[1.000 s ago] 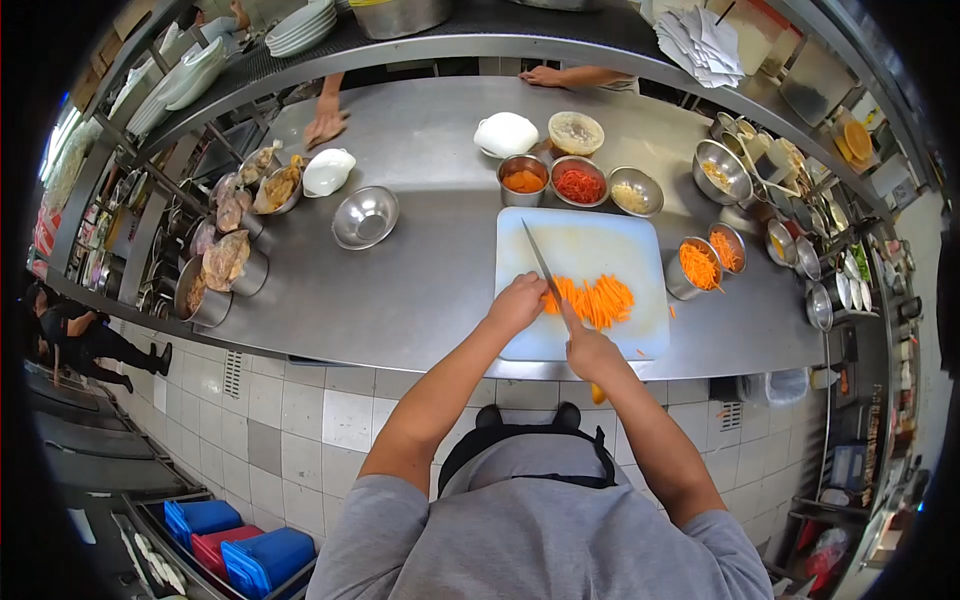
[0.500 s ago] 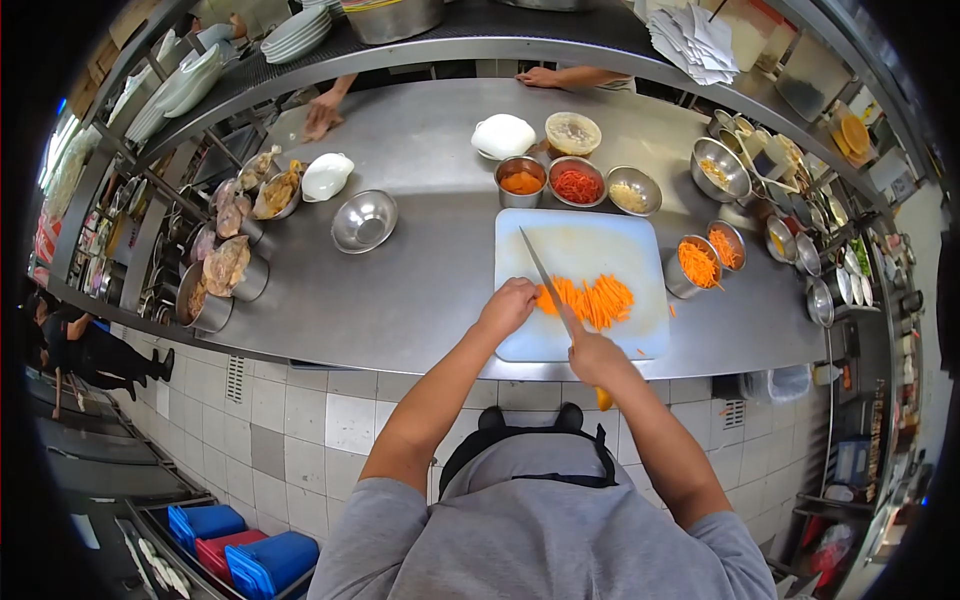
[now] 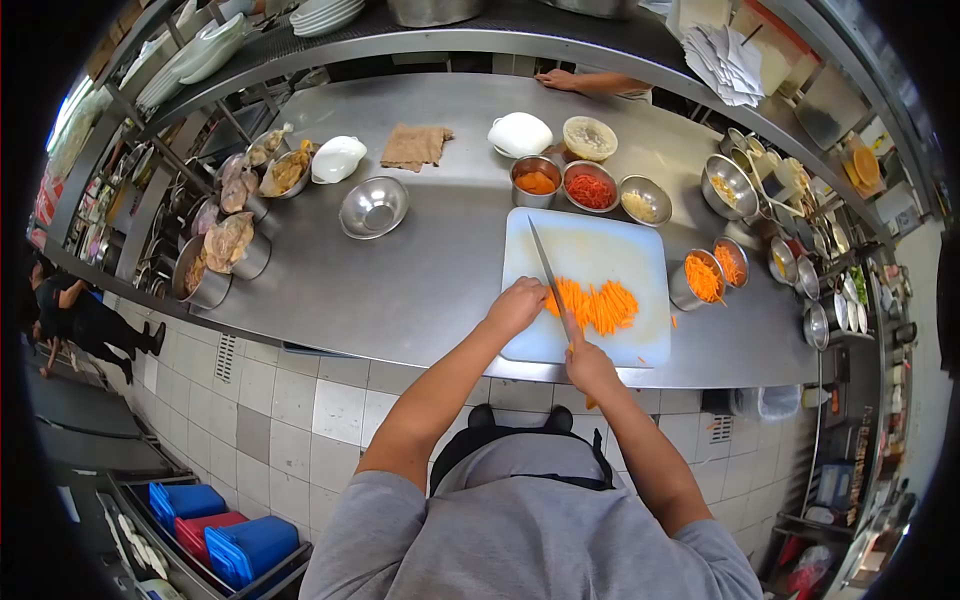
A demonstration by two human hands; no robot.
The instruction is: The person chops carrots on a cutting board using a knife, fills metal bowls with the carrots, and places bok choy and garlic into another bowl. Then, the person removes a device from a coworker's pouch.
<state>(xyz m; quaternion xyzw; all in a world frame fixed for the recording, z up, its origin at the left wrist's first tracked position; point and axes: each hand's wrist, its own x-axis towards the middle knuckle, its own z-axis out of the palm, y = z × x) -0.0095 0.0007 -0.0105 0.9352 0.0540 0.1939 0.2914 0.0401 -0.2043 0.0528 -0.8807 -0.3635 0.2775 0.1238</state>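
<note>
My right hand point(image 3: 592, 368) is wrapped round the handle of a long kitchen knife point(image 3: 546, 263), whose blade points away from me across the white cutting board point(image 3: 585, 245). Left of the blade, my left hand point(image 3: 518, 305) is closed, fingertips bent down onto carrot close to the steel; the hand mostly hides that piece. Cut carrot sticks point(image 3: 608, 306) lie in a heap right of the knife, and a few stray bits sit near the board's right edge.
Behind the board stand metal containers of orange pieces point(image 3: 535, 183), red strips point(image 3: 589, 188) and pale bits point(image 3: 640, 207). Shredded carrot point(image 3: 703, 279) fills pots at right. A metal bowl point(image 3: 374, 208), brown cloth point(image 3: 416, 147) and meat pots point(image 3: 228, 245) are leftward. Another person's hand point(image 3: 557, 79) rests opposite.
A brown cloth now lies at the far side, and another person's hand at the far left has gone from view. The camera view has shifted slightly. My hands stay at the carrot.
</note>
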